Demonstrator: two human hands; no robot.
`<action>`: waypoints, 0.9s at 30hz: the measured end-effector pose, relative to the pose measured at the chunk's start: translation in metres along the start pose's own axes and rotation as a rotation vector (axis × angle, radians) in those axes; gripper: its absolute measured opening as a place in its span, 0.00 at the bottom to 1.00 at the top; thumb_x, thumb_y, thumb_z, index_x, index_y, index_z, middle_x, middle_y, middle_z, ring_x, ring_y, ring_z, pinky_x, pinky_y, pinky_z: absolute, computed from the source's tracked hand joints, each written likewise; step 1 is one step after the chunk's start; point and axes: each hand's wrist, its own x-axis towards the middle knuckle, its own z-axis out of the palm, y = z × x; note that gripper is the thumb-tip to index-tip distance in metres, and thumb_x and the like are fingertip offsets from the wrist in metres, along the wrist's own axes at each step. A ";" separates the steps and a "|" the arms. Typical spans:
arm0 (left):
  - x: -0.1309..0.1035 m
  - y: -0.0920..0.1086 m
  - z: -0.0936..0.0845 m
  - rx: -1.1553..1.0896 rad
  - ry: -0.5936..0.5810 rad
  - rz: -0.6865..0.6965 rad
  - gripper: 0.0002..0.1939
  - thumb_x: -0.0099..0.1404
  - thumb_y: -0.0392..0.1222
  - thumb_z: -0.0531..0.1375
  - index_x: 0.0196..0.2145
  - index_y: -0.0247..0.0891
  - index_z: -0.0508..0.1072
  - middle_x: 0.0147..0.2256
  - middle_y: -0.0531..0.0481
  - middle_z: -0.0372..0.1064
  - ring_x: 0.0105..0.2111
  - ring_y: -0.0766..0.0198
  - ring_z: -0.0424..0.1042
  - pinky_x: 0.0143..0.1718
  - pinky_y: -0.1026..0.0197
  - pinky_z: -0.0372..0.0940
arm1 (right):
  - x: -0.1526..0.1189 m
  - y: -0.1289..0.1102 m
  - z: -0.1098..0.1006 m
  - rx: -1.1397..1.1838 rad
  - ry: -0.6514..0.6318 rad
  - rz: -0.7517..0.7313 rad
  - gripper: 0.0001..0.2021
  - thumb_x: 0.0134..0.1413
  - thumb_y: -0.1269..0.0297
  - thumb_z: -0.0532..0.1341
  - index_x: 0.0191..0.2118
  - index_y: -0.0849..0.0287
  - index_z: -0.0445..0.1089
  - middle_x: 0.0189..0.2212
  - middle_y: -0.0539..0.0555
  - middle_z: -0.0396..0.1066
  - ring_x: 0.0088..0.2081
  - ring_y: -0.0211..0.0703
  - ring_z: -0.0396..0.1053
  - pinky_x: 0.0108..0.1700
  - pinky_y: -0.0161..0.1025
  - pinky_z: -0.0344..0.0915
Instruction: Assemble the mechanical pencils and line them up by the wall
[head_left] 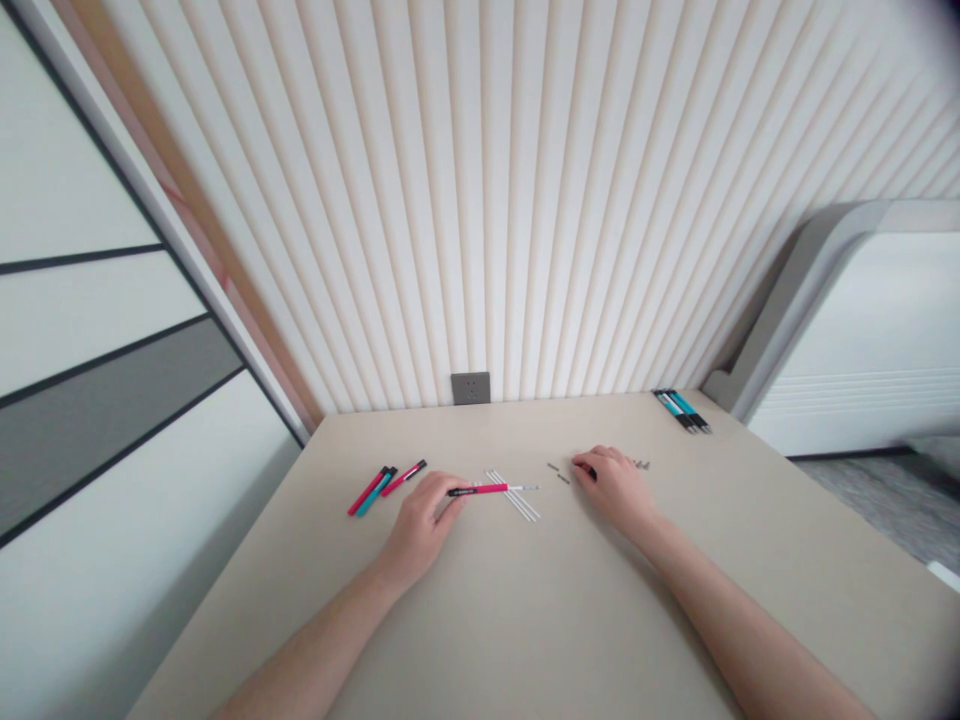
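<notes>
The left hand (pixel 422 520) pinches a red pen barrel (pixel 491 489), a refill tip (pixel 525 488) jutting from its end, over white refills (pixel 519 508) on the desk (pixel 487 620); the right hand (pixel 613 488) curls beside apparent springs (pixel 563 479), its grip unclear

On the table (pixel 480 620), barrels (pixel 376 494) lie left of the left hand (pixel 421 528); refills (pixel 523 505), then springs (pixel 563 479), between the hands; small parts (pixel 642 465) just right of the right hand (pixel 619 492); pens (pixel 681 411) farther right, beyond it.
</notes>
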 end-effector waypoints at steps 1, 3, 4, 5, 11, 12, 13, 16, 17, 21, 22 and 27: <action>0.000 0.000 0.000 -0.002 0.001 0.001 0.06 0.68 0.38 0.55 0.40 0.40 0.71 0.37 0.48 0.72 0.39 0.60 0.71 0.43 0.57 0.66 | 0.000 -0.001 0.001 -0.011 -0.003 0.001 0.09 0.57 0.65 0.57 0.37 0.55 0.76 0.33 0.57 0.74 0.39 0.50 0.69 0.41 0.43 0.61; 0.000 0.001 0.000 -0.004 0.001 0.004 0.06 0.68 0.38 0.55 0.40 0.40 0.71 0.37 0.48 0.71 0.39 0.60 0.71 0.42 0.57 0.66 | -0.001 -0.004 0.003 -0.024 -0.003 0.011 0.10 0.57 0.65 0.57 0.38 0.56 0.76 0.34 0.57 0.74 0.39 0.51 0.70 0.41 0.43 0.60; 0.001 0.002 0.000 -0.004 0.000 0.005 0.06 0.67 0.38 0.55 0.40 0.40 0.71 0.37 0.48 0.72 0.39 0.60 0.71 0.42 0.57 0.66 | -0.001 -0.006 0.002 -0.025 -0.003 0.017 0.10 0.58 0.65 0.56 0.39 0.56 0.75 0.34 0.57 0.75 0.39 0.51 0.70 0.41 0.43 0.60; 0.001 0.003 0.000 -0.004 -0.001 0.003 0.05 0.67 0.38 0.55 0.40 0.39 0.71 0.37 0.48 0.72 0.39 0.60 0.71 0.42 0.57 0.66 | -0.002 -0.007 0.002 -0.023 -0.003 0.023 0.11 0.58 0.64 0.56 0.40 0.56 0.75 0.34 0.57 0.75 0.39 0.51 0.70 0.40 0.43 0.60; 0.001 0.004 -0.001 -0.010 -0.022 -0.011 0.06 0.68 0.37 0.55 0.41 0.40 0.70 0.37 0.48 0.71 0.40 0.60 0.70 0.43 0.57 0.66 | -0.003 -0.009 -0.001 -0.026 -0.018 0.081 0.12 0.58 0.65 0.54 0.40 0.57 0.75 0.30 0.57 0.74 0.35 0.49 0.71 0.36 0.40 0.59; 0.001 0.003 -0.001 -0.011 -0.021 -0.007 0.06 0.68 0.37 0.55 0.41 0.39 0.70 0.37 0.48 0.71 0.39 0.60 0.70 0.43 0.57 0.66 | -0.004 -0.010 -0.001 -0.032 -0.022 0.086 0.12 0.58 0.65 0.54 0.40 0.57 0.75 0.30 0.57 0.74 0.35 0.49 0.70 0.36 0.40 0.59; 0.001 0.003 -0.001 -0.012 -0.021 -0.002 0.06 0.68 0.37 0.55 0.40 0.39 0.70 0.37 0.48 0.71 0.39 0.60 0.70 0.43 0.57 0.66 | -0.004 -0.010 -0.001 -0.036 -0.027 0.087 0.12 0.58 0.65 0.55 0.40 0.57 0.75 0.31 0.57 0.74 0.35 0.49 0.70 0.36 0.40 0.59; 0.000 0.001 0.000 -0.012 -0.020 0.006 0.05 0.67 0.37 0.55 0.40 0.39 0.71 0.37 0.49 0.71 0.39 0.60 0.70 0.43 0.58 0.65 | -0.004 -0.012 0.001 -0.022 -0.049 0.076 0.11 0.57 0.66 0.56 0.41 0.56 0.75 0.33 0.57 0.73 0.37 0.47 0.70 0.38 0.39 0.59; 0.000 0.000 0.000 -0.012 -0.021 0.005 0.05 0.67 0.37 0.56 0.40 0.39 0.71 0.37 0.49 0.71 0.39 0.61 0.70 0.43 0.58 0.65 | -0.004 -0.014 0.002 -0.016 -0.054 0.073 0.11 0.58 0.66 0.56 0.41 0.56 0.75 0.34 0.57 0.73 0.38 0.47 0.70 0.39 0.39 0.59; -0.001 -0.002 0.001 -0.015 -0.030 0.001 0.06 0.67 0.36 0.56 0.41 0.39 0.70 0.38 0.49 0.70 0.40 0.61 0.70 0.44 0.58 0.65 | -0.004 -0.017 0.003 -0.014 -0.080 0.060 0.11 0.59 0.64 0.56 0.43 0.55 0.74 0.37 0.56 0.72 0.42 0.47 0.69 0.44 0.39 0.58; -0.002 -0.002 0.001 -0.014 -0.031 0.001 0.06 0.67 0.36 0.56 0.41 0.39 0.70 0.38 0.49 0.70 0.40 0.61 0.70 0.43 0.58 0.65 | -0.004 -0.017 0.002 -0.021 -0.087 0.061 0.11 0.60 0.64 0.56 0.43 0.55 0.73 0.38 0.56 0.72 0.42 0.47 0.69 0.44 0.39 0.57; -0.001 0.000 0.000 -0.002 -0.024 0.010 0.05 0.67 0.37 0.56 0.40 0.39 0.71 0.37 0.49 0.71 0.39 0.61 0.70 0.43 0.58 0.66 | -0.004 -0.018 0.001 -0.098 -0.109 0.072 0.11 0.61 0.63 0.55 0.43 0.54 0.74 0.38 0.56 0.73 0.42 0.49 0.69 0.42 0.40 0.57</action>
